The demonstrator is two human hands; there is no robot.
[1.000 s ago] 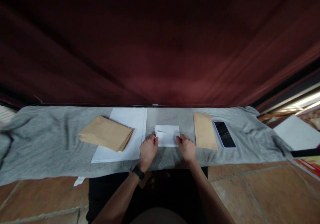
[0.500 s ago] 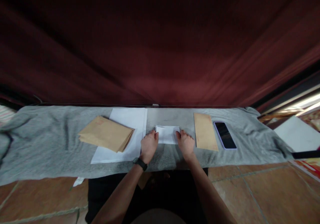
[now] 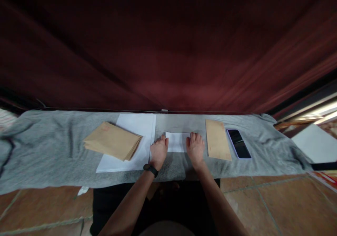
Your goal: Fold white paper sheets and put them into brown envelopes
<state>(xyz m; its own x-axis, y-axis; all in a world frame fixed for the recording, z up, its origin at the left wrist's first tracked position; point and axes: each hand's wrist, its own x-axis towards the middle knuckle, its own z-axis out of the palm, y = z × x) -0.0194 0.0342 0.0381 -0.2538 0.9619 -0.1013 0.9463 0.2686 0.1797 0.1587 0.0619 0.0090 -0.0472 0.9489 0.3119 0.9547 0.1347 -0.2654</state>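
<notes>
A small folded white paper [image 3: 177,142] lies on the grey cloth [image 3: 52,151] in front of me. My left hand [image 3: 159,151] rests flat at the paper's left edge, fingers stretched forward and touching it. My right hand [image 3: 195,148] lies flat at its right edge, fingers extended. A black band sits on my left wrist. Neither hand grips anything.
A stack of brown envelopes [image 3: 112,145] lies on white sheets [image 3: 137,137] to the left. A single brown envelope [image 3: 217,144] and a dark phone [image 3: 238,143] lie to the right. A dark red curtain [image 3: 168,46] hangs behind. More white paper [image 3: 313,143] sits at far right.
The paper has been folded down smaller and flatter. Both hands have slid forward along its sides and now lie flat beside it.
</notes>
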